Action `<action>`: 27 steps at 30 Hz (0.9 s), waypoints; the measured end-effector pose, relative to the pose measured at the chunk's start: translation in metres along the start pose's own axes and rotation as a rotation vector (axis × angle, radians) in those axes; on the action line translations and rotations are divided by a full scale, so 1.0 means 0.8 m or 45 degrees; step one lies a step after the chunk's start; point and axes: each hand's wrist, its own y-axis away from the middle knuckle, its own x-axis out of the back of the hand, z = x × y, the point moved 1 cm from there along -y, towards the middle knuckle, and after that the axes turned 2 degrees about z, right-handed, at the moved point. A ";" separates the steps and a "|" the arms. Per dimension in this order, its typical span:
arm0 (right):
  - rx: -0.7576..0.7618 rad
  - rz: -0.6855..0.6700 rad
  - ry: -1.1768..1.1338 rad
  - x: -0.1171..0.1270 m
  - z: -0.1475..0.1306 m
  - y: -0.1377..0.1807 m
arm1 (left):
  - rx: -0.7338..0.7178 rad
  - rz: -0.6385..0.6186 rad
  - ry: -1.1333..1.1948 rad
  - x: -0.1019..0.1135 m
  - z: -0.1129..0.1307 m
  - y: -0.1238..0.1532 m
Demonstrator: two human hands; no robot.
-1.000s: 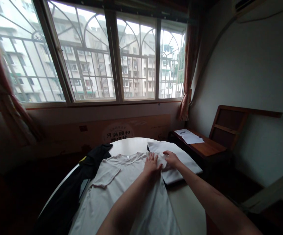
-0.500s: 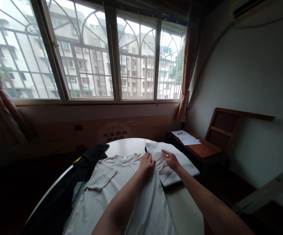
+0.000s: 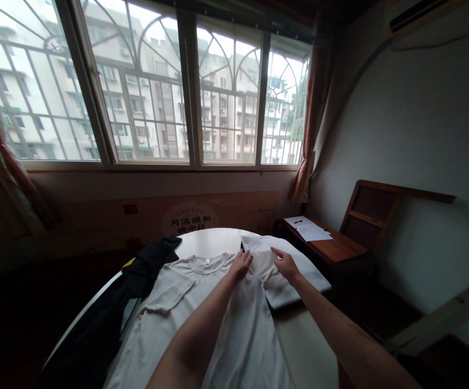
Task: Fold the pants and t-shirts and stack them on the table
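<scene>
A light grey-white T-shirt (image 3: 206, 292) lies spread out, neck at the far side, on a round white table (image 3: 202, 237). My left hand (image 3: 242, 265) rests at its right shoulder, fingers extended and touching the cloth. At the hem of the right-hand sleeve (image 3: 262, 262), my right hand (image 3: 287, 266) has thumb and forefinger closed on the edge of the fabric. Beneath that sleeve and my right hand is a folded white cloth (image 3: 303, 273) with a dark underside. The T-shirt's other sleeve (image 3: 172, 292) lies flat.
Dark clothing (image 3: 137, 286) with a yellow patch hangs over the table's left edge. Papers and a pen lie on a wooden bench (image 3: 348, 248) to the right. A printed cardboard panel (image 3: 234, 210) stands below the barred windows. A pale slanted bar (image 3: 449, 310) is at the lower right.
My left hand has shifted slightly, its fingers now more edge-on at the shoulder. The right hand has moved a little to the right along the sleeve. The T-shirt stays in place.
</scene>
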 end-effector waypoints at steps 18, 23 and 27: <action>0.229 -0.344 0.823 -0.032 -0.085 0.060 | 0.307 -0.193 0.271 0.071 -0.025 -0.010; 0.226 -0.424 0.930 -0.044 -0.078 0.095 | 0.161 -0.167 -0.117 0.058 -0.015 -0.024; 0.220 -0.538 1.067 -0.055 -0.083 0.122 | 0.089 -0.166 -0.351 0.043 -0.009 -0.024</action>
